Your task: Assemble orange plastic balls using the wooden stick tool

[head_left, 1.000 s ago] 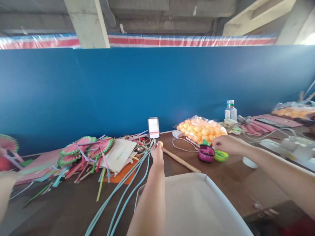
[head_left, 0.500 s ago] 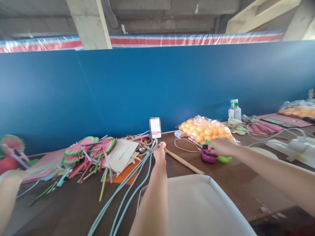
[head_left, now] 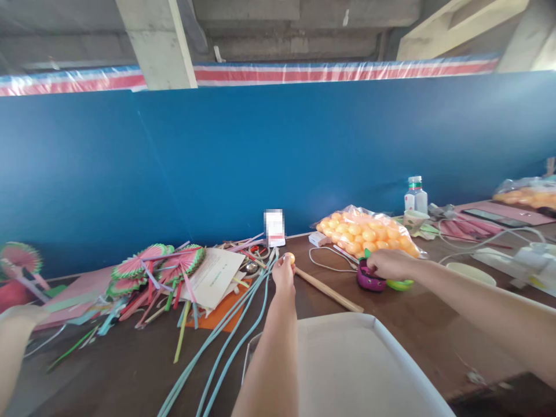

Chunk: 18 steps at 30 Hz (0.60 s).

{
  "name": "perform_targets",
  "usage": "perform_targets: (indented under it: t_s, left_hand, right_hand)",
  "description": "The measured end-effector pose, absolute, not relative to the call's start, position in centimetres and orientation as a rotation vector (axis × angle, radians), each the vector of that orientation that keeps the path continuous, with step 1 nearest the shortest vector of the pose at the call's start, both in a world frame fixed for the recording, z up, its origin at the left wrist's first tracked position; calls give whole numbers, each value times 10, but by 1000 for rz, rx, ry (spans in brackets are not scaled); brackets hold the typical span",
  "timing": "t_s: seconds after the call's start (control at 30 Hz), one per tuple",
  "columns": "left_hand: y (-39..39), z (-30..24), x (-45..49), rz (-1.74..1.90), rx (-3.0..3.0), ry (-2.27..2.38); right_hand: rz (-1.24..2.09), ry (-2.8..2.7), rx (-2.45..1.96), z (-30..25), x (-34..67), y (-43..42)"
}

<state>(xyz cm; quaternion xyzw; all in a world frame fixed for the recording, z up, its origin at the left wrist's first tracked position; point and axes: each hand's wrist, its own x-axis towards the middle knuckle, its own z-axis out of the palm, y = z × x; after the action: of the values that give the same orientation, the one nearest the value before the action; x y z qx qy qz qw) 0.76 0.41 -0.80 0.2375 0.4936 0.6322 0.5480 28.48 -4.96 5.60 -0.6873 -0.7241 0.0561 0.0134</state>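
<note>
Near the middle, my left hand (head_left: 284, 271) pinches a small yellow-orange ball (head_left: 291, 257) at its fingertips. The ball looks glossy and partly hidden by the fingers. Over on the right, my right hand (head_left: 386, 263) is closed at the rim of a small purple container (head_left: 370, 281) with dark openings in its side. Its fingertips are hidden behind the rim. A bright green curved piece (head_left: 400, 285) sticks out beside the container, under the hand. Behind it lies a clear bag of orange balls (head_left: 365, 231).
A white tray (head_left: 347, 370) sits in front. A wooden stick (head_left: 330, 291) and blue-green cords (head_left: 226, 336) lie near my left hand. Paper fans (head_left: 143, 263) and strips fill the left. Another person's arm (head_left: 17, 336) enters there. A bottle (head_left: 416, 196) stands at back right.
The whole view has shifted very slightly. Both hands keep their holds, and hardly anything else has moved.
</note>
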Motion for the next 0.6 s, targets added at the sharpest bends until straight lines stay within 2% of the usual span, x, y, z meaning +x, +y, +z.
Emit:
perform_targets:
  t_s: [0.6]
  left_hand:
    - [4,-6,9,1486,554,1167]
  right_hand:
    - [255,-2533,-2261,76,272,-51]
